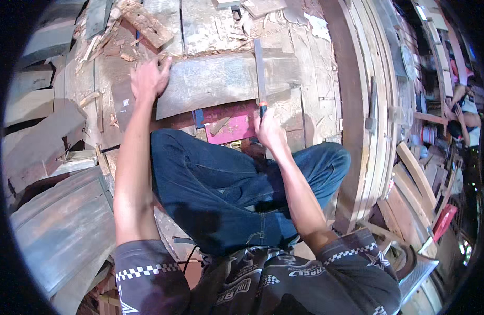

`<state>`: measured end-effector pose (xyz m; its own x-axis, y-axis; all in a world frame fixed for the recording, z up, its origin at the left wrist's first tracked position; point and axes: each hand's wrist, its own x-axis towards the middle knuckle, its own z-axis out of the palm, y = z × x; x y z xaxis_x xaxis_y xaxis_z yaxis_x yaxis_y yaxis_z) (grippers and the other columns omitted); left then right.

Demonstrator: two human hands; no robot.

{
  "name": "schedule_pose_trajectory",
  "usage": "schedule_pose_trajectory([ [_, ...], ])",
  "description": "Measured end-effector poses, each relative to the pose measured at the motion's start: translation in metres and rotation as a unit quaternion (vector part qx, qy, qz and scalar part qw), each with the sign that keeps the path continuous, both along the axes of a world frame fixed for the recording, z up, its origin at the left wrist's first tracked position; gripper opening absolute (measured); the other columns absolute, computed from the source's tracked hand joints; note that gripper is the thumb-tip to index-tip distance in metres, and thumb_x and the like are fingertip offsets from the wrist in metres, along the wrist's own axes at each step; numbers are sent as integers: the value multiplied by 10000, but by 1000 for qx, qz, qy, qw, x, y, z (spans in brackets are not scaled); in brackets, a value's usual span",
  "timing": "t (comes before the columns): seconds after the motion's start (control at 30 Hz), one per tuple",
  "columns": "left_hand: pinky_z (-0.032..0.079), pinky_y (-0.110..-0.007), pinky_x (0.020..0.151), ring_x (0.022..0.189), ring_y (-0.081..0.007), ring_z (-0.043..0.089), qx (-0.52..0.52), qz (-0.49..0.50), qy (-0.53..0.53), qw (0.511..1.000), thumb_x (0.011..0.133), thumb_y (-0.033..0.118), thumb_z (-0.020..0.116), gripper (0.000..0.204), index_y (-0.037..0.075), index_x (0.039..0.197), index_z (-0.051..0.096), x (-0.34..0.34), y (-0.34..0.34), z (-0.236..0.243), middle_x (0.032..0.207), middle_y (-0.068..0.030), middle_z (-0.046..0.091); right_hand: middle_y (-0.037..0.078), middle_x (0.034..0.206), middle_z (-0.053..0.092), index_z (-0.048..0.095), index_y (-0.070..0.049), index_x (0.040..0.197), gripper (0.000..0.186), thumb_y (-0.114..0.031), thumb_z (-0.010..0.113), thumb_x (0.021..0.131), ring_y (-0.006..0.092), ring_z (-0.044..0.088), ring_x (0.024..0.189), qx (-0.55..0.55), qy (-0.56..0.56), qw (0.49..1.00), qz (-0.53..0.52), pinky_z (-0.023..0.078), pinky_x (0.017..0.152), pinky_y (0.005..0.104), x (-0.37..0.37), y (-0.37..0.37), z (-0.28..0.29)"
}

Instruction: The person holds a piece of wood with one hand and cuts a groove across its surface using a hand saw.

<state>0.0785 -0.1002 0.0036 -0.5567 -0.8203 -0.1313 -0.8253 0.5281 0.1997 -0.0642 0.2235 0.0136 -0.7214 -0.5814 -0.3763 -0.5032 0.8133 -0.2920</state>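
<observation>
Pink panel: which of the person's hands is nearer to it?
Right. The right hand, holding the flat-bladed tool, is just right of the pink panel; the left hand is farther off, by the grey plank.

I have a plank floor (321, 100) in view, its boards dusty and worn. A broad grey board (210, 79) lies across it, my landmark here. Beyond its far left end rests a rough wood block (146, 23), with splintered wood slivers (92, 46) just left of that. Pale shavings (236, 37) litter the area along the board's far edge. On the near side, a pink sheet (232, 125) lies partly beneath a small wood scrap (219, 126).
</observation>
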Motion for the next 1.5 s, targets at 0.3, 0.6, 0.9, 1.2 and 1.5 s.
schedule_pose_trajectory([
  [0.3,344,-506,1036,1118,-345,585,-16,-2,-19,1000,946,571,369,622,63,1169,649,-3,1,-1,1113,-191,666,319,767,635,387,99,1055,405,-275,492,939,499,635,717,-33,-4,999,12,508,622,571,22,12,-4],
  [0.6,355,-501,1029,1113,-346,589,-45,1,11,999,935,555,417,595,76,1211,640,7,1,-8,1134,-195,656,360,810,618,377,93,1137,401,-247,462,941,522,618,776,-1,-83,996,9,482,708,594,50,27,15],
  [0.9,360,-494,1018,1103,-347,595,-5,10,19,1000,935,572,389,610,80,1161,668,2,3,1,1096,-210,663,347,829,632,378,94,1088,371,-225,488,933,508,630,799,9,-77,997,20,494,741,583,29,3,28],
  [1.2,379,-502,993,1106,-340,596,-35,-14,-13,999,938,565,402,578,123,1223,640,-4,0,-4,1114,-189,667,354,748,609,384,72,1089,362,-220,526,928,531,612,750,-33,-72,997,22,486,684,595,31,3,12],
  [1.5,297,-503,1079,1154,-341,573,-4,-3,-26,1000,933,586,367,641,81,1223,634,4,-5,-1,1136,-199,664,364,863,623,388,99,1033,327,-200,467,927,521,623,834,31,-133,990,19,486,734,589,49,24,33],
])
